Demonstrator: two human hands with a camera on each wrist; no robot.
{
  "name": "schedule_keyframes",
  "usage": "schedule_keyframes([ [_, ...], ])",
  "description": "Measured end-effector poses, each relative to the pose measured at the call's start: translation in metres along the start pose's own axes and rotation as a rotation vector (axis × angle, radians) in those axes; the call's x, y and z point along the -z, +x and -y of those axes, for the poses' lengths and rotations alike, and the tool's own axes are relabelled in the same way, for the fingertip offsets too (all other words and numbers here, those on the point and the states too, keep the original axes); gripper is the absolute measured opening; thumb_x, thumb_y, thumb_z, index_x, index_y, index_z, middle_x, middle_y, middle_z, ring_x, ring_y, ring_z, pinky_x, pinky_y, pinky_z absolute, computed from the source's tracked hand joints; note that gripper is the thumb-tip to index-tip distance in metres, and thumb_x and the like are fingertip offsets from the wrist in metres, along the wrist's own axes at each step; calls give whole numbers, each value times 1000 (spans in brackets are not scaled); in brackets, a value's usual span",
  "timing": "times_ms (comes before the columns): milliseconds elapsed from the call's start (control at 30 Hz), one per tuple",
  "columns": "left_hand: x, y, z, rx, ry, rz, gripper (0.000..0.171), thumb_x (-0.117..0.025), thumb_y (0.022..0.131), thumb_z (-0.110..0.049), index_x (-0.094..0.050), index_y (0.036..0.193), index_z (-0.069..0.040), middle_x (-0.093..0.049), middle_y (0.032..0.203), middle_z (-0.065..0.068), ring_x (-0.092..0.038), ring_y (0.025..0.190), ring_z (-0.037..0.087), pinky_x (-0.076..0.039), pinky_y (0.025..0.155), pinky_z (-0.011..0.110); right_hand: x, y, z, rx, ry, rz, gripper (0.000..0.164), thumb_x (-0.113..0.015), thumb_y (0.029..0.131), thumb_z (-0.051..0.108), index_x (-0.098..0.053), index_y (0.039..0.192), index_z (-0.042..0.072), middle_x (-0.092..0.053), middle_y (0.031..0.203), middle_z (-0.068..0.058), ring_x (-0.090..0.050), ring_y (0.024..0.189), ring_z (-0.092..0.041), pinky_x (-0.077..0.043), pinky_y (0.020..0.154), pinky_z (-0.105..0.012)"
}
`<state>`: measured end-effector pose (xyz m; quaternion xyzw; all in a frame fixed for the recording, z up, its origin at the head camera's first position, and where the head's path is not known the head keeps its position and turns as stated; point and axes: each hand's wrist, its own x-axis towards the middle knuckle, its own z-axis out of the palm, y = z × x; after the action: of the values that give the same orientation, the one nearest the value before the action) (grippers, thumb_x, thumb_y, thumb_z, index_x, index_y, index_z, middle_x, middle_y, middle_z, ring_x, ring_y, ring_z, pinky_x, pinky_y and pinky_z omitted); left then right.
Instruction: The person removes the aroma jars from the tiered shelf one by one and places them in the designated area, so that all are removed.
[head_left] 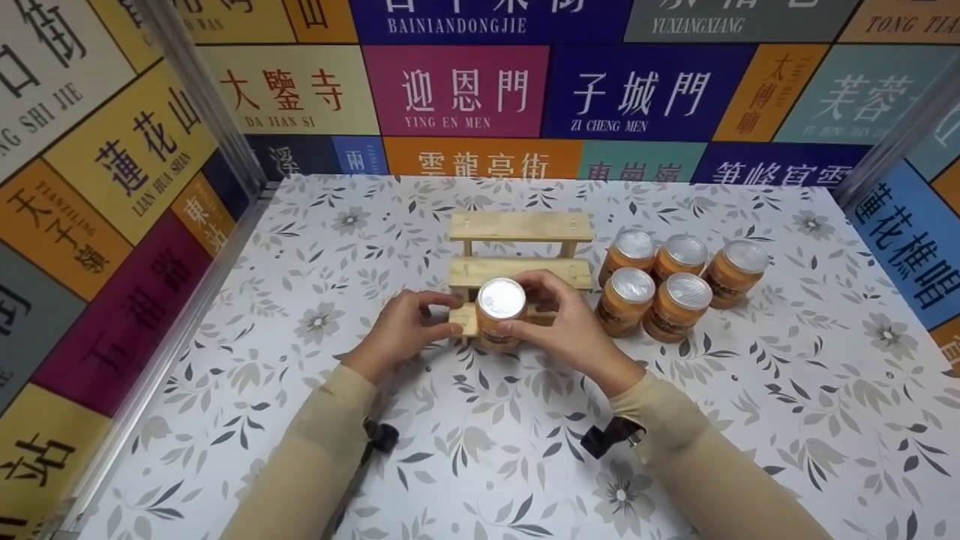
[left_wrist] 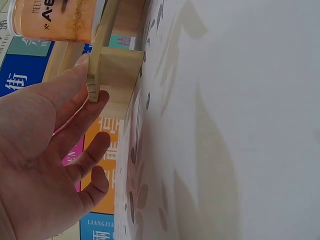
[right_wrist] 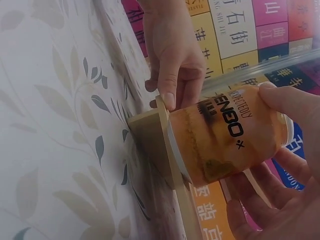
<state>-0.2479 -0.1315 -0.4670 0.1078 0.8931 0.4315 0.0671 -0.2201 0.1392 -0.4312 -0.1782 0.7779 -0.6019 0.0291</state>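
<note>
An orange can with a silver lid is upright at the lowest step of a three-step wooden rack. My right hand grips it, thumb on the near side and fingers around the far side. In the right wrist view the can has its base against the step board. My left hand pinches the left end of that same step between thumb and fingers. From the left wrist view, the step's end sits between thumb and forefinger, the other fingers loosely bent.
Several more orange cans with silver lids stand grouped right of the rack. A white floral cloth covers the table. Panels with printed characters rise behind it and at both sides.
</note>
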Motion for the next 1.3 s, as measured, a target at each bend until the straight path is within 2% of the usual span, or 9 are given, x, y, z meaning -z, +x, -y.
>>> schedule_keyframes([
  [133, 1, -1, -1, -8, -4, -6, 37, -87, 84, -24, -77, 120, -25, -73, 119, -4, -60, 104, 25, -46, 91, 38, 1, -2, 1, 8, 6, -15, 57, -91, 80, 21, -64, 130, 17, -67, 125, -4, -63, 112, -26, -49, 100, -51],
  [300, 1, 0, 0, 1, 0, 2, 38, -87, 84, -25, -77, 121, -26, -72, 119, -3, -59, 103, 24, -46, 92, 38, 3, -4, 2, -21, -5, -56, 58, -92, 79, 20, -65, 130, 16, -67, 124, -4, -63, 112, -24, -51, 101, -50],
  [533, 1, 2, 2, -31, 28, -5, 36, -86, 85, -26, -77, 121, -25, -74, 121, -5, -61, 100, 22, -48, 90, 37, 7, -4, 1, -14, -28, -72, 60, -91, 79, 18, -64, 132, 15, -66, 126, -7, -63, 111, -25, -49, 101, -57],
  [767, 0, 0, 1, -23, 21, -2, 38, -87, 84, -25, -77, 121, -25, -73, 121, -4, -60, 101, 21, -47, 93, 38, 17, -11, -1, -35, -15, -105, 59, -92, 78, 17, -66, 130, 17, -66, 124, -6, -64, 110, -25, -53, 97, -47],
  [967, 0, 0, 1, -39, 33, -6, 38, -87, 85, -25, -77, 121, -24, -74, 122, -4, -61, 103, 22, -48, 93, 39, 27, -17, -5, -36, -19, -140, 59, -93, 77, 18, -66, 130, 15, -66, 122, -4, -62, 109, -23, -50, 96, -45],
  [1167, 0, 1, -1, -38, 34, -9, 38, -87, 84, -26, -77, 121, -25, -74, 121, -3, -60, 102, 22, -48, 92, 39, 34, -24, -1, -53, -30, -183, 61, -93, 77, 18, -65, 130, 13, -66, 122, -4, -60, 110, -19, -48, 89, -33],
  [1300, 0, 0, 0, -37, 30, -9, 37, -87, 84, -27, -77, 120, -26, -74, 120, -4, -60, 101, 22, -47, 90, 37, 39, -29, 2, -52, -20, -195, 62, -93, 77, 16, -64, 131, 13, -65, 124, -2, -59, 111, -19, -47, 87, -34],
])
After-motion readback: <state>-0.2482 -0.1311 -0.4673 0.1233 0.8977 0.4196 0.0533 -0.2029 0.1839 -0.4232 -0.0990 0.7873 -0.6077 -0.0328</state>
